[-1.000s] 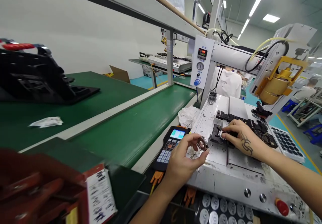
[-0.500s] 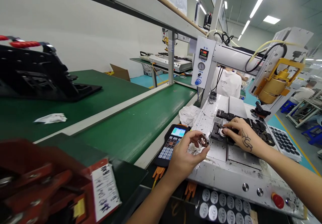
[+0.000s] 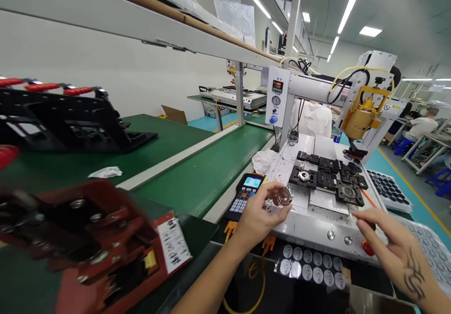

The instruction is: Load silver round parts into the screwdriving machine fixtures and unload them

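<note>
My left hand (image 3: 262,213) is closed, pinching a round metal watch case (image 3: 284,195) by its edge, over the front left of the white machine bed (image 3: 299,206). Another watch case (image 3: 304,176) rests in a black fixture block (image 3: 293,177) on the bed. My right hand (image 3: 394,248) is over the bed's front right corner, apart from the fixtures. Its thumb and forefinger are pinched together, and a small pale tip shows at them, too small to name.
Beside the bed are a keypad controller (image 3: 244,194) and a white cloth (image 3: 264,161). A gold dispensing head (image 3: 361,119) hangs above. Trays of dark discs (image 3: 387,189) stand right. A red clamp press (image 3: 116,239) is at left; a red button (image 3: 367,248) sits up front.
My right hand has left the watch case in the fixture and moved right and toward me. My left hand still holds its watch case. The view has shifted slightly.
</note>
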`<act>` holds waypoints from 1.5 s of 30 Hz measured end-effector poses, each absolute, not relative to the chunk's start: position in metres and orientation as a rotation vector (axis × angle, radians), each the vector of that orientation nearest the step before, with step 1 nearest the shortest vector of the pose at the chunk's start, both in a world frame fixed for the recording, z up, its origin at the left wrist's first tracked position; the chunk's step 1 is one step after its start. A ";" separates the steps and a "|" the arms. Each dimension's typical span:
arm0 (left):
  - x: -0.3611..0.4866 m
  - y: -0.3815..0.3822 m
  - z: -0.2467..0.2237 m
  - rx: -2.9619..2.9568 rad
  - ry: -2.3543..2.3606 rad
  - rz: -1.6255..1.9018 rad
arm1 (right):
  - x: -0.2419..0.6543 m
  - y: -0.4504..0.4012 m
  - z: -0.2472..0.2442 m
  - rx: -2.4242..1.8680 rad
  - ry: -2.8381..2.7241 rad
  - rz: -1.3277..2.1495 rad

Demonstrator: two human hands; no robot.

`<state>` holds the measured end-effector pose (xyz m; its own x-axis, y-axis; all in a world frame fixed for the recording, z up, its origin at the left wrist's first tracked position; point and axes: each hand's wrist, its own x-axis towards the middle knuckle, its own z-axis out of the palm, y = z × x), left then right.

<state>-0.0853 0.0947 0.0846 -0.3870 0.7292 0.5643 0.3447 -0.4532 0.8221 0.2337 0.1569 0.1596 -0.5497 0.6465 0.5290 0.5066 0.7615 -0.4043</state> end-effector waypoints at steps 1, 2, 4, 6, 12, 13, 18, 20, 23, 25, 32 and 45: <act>-0.080 0.087 0.085 1.569 1.471 1.876 | 0.245 0.147 0.148 -0.879 -2.268 0.299; -0.074 0.080 0.085 1.599 1.495 1.837 | 0.254 0.138 0.137 -0.912 -2.250 0.334; -0.062 0.066 0.084 1.657 1.519 1.755 | 0.266 0.124 0.115 -0.996 -2.184 0.407; -0.050 0.055 0.086 1.714 1.500 1.668 | 0.270 0.112 0.099 -1.079 -2.097 0.497; -0.022 0.032 0.100 1.784 1.375 1.516 | 0.247 0.092 0.088 -1.032 -1.988 0.910; -0.020 0.029 0.101 1.789 1.355 1.498 | 0.242 0.089 0.089 -1.000 -1.964 0.961; -0.014 0.015 0.102 1.793 1.287 1.443 | 0.222 0.078 0.094 -0.815 -1.929 1.111; -0.013 0.012 0.101 1.799 1.284 1.445 | 0.218 0.076 0.097 -0.770 -1.959 1.103; -0.013 0.009 0.101 1.805 1.293 1.437 | 0.213 0.074 0.103 -0.718 -2.003 1.048; -0.012 0.008 0.102 1.802 1.289 1.418 | 0.211 0.073 0.106 -0.700 -1.998 1.019; -0.012 0.004 0.103 1.768 1.277 1.355 | 0.207 0.071 0.105 -0.684 -1.939 1.041; -0.017 0.003 0.104 1.719 1.265 1.326 | 0.206 0.072 0.094 -0.699 -1.885 1.219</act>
<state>-0.0171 0.0028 0.1044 0.0380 0.9333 0.3571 0.3124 -0.3505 0.8829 0.2057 0.0719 0.0936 -0.5527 0.7747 0.3072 0.0379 0.3916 -0.9193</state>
